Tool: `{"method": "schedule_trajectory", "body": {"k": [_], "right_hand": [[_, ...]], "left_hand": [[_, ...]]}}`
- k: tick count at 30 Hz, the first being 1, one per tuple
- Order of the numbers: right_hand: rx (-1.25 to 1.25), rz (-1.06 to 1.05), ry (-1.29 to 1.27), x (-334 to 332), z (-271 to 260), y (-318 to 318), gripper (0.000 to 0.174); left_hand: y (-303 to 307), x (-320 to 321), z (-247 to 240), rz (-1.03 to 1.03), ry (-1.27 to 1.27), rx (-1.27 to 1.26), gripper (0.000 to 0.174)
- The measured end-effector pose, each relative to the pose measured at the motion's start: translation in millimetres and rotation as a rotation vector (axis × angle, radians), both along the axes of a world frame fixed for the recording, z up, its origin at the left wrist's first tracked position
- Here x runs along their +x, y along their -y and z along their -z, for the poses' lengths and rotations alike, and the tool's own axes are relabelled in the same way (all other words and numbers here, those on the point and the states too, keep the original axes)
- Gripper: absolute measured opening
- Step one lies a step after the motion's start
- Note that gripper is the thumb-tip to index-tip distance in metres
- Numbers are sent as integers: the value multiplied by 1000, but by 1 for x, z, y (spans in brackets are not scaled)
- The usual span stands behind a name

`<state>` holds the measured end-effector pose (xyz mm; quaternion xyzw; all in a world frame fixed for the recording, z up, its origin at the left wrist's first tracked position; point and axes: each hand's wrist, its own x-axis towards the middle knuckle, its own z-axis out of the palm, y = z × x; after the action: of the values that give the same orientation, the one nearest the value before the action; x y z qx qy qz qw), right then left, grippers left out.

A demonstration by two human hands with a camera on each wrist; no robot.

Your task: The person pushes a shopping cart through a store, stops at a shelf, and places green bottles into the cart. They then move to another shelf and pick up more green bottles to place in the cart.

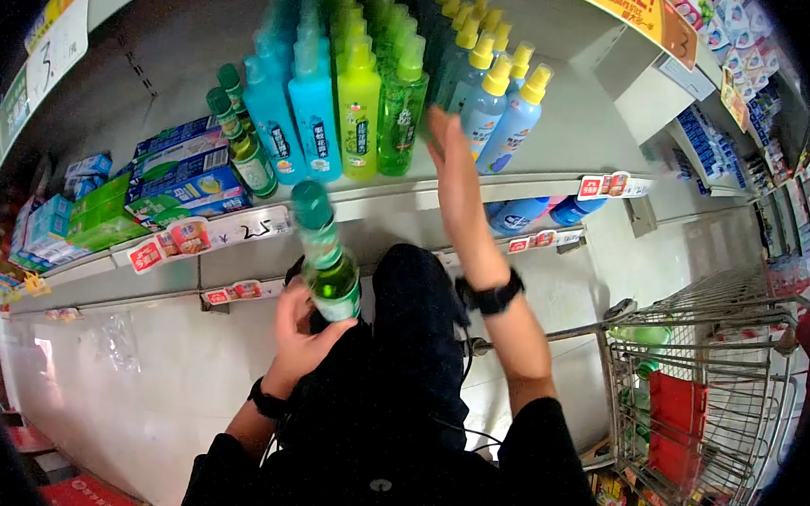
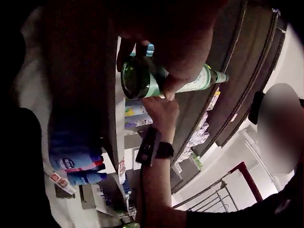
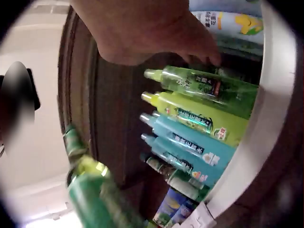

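Note:
My left hand [image 1: 305,336] grips a green glass bottle [image 1: 336,284] with a dark green cap by its lower part, in front of the shelf edge. Its base faces the left wrist camera, with the thumb [image 2: 175,85] across the label. My right hand [image 1: 455,168] reaches up to the shelf with extended fingers, holding nothing. Beside it stand a green spray bottle [image 1: 401,114] and light blue spray bottles [image 1: 513,122] with yellow caps. In the right wrist view the right hand [image 3: 147,31] hangs over the row of spray bottles, its fingertips close to the green one.
Yellow-green [image 1: 357,116] and turquoise spray bottles [image 1: 315,118] fill the shelf, with similar green-capped bottles [image 1: 251,162] and boxes [image 1: 187,179] to the left. Price tags line the shelf edge [image 1: 371,193]. A wire shopping cart [image 1: 732,366] stands at the right with green bottles inside.

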<state>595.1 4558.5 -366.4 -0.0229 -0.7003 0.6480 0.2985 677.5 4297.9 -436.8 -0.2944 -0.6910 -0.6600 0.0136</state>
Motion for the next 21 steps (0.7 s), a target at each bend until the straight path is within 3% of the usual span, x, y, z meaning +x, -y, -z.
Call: {"method": "schedule_trajectory", "body": {"k": [2, 4, 5, 7, 11, 16, 19, 21], "right_hand": [[0, -115, 91, 52, -30, 15, 57], [-21, -210, 17, 77, -30, 20, 48], [133, -202, 22, 83, -33, 18, 60], [416, -86, 38, 93, -46, 18, 64], [542, 184, 21, 81, -36, 12, 63], [344, 190, 38, 56, -27, 1, 61], [427, 257, -43, 38, -14, -7, 59], [507, 333, -67, 28, -10, -11, 59]], "left_hand": [[-28, -18, -5, 57, 29, 107, 61], [-54, -30, -15, 84, 82, 135, 59], [-66, -34, -27, 89, 110, 94, 59], [-92, -47, -32, 77, 25, 132, 59], [-140, -60, -40, 23, -115, 235, 57], [-161, -78, -46, -78, -126, 102, 58], [-156, -88, -50, -227, -383, -1, 49], [-145, -87, -50, -211, -376, -99, 46]]}}
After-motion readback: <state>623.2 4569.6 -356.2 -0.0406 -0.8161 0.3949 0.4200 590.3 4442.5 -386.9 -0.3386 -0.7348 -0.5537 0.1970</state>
